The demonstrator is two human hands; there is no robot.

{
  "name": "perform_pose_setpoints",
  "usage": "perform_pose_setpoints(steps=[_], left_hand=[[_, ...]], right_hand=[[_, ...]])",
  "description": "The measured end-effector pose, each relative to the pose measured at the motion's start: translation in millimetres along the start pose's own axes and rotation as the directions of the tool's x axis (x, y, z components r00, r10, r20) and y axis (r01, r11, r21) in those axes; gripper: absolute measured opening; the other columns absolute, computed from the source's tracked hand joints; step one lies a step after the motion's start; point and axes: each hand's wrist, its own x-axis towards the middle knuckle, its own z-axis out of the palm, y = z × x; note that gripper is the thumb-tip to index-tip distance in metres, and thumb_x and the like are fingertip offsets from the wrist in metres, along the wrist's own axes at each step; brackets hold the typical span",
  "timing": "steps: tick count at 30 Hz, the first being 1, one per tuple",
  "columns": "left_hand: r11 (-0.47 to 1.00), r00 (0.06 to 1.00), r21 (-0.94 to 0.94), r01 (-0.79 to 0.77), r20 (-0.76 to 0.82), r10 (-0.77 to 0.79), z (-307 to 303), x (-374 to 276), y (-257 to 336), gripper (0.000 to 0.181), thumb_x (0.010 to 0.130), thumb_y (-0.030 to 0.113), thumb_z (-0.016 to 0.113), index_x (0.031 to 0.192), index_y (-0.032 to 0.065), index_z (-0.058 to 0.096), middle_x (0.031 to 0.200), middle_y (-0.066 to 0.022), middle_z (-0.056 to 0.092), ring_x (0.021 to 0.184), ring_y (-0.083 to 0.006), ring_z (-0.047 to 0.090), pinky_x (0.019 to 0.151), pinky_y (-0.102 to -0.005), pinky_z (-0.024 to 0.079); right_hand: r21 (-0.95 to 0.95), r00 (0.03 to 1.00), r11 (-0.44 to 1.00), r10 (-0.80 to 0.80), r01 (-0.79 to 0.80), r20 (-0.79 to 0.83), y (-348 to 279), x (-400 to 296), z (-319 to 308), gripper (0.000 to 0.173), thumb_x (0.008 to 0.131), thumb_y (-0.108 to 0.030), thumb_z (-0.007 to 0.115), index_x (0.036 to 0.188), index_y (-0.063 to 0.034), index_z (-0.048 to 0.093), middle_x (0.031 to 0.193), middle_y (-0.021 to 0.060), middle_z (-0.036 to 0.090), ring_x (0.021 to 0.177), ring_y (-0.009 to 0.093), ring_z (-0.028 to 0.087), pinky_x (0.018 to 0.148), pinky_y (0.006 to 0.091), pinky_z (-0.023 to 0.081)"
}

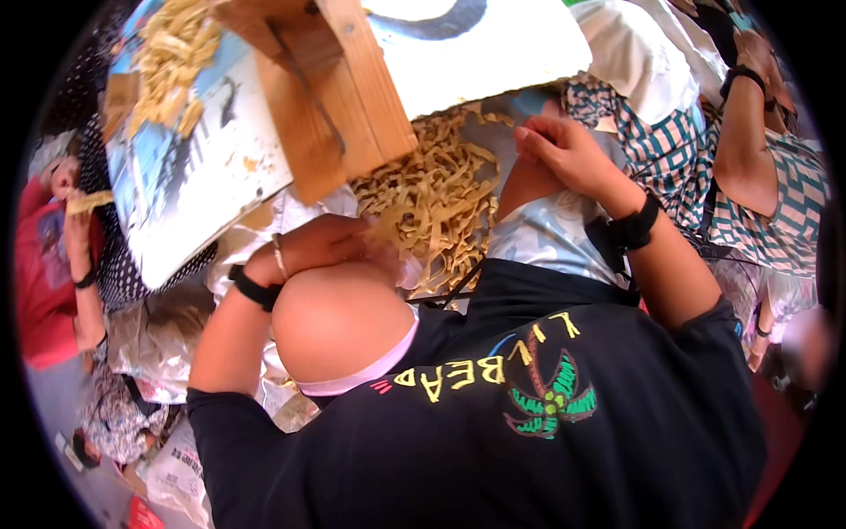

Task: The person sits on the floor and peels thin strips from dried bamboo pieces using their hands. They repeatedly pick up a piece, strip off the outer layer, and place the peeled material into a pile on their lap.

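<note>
A heap of yellowish-brown flat strips (456, 192) lies low in front of me, below the edge of a white painted board (496, 66). My left hand (377, 254) reaches past my bare knee (340, 324) to the near left side of the heap. Its fingers are motion-blurred, with blurred strips beside them, so their grip is unclear. My right hand (562, 149) is raised above my other leg, right of the heap. Its thumb and fingers are drawn together, and no held thing shows. A wooden block fixture (370, 112) juts over the board's near edge.
More strips (178, 66) lie on the board's far left. A person in a red shirt (49, 264) holds a strip at the left. Another person's forearm (747, 159) and patterned clothing are close at the right. Plastic bags (175, 473) lie on the floor at lower left.
</note>
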Motion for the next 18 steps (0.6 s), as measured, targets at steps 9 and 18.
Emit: perform_pose_setpoints(steps=[9,18], left_hand=[[0.966,0.894,0.246,0.076,-0.445,0.043,20.7,-110.0,189.1,0.016,0.099,0.016,0.053,0.109,0.0032,0.057,0.079,-0.0208,0.060,0.076,-0.0398,0.061,0.065,-0.0437,0.045],[0.686,0.739,0.727,0.030,-0.478,0.475,67.4,-141.9,282.0,0.011,0.092,0.014,0.060,0.095,0.0047,0.056,0.082,-0.0140,0.057,0.081,-0.0365,0.058,0.070,-0.0435,0.047]], right_hand=[[0.123,0.992,0.987,-0.110,0.102,0.065,-27.0,-24.0,5.5,0.030,0.100,-0.027,0.057,0.094,0.0017,0.064,0.079,0.0026,0.064,0.075,0.012,0.058,0.072,0.0263,0.049],[0.418,0.718,0.719,-0.668,0.556,0.194,-211.2,-126.5,37.4,0.034,0.102,-0.029,0.056,0.116,0.0010,0.060,0.096,0.0075,0.070,0.089,0.013,0.064,0.081,0.0287,0.051]])
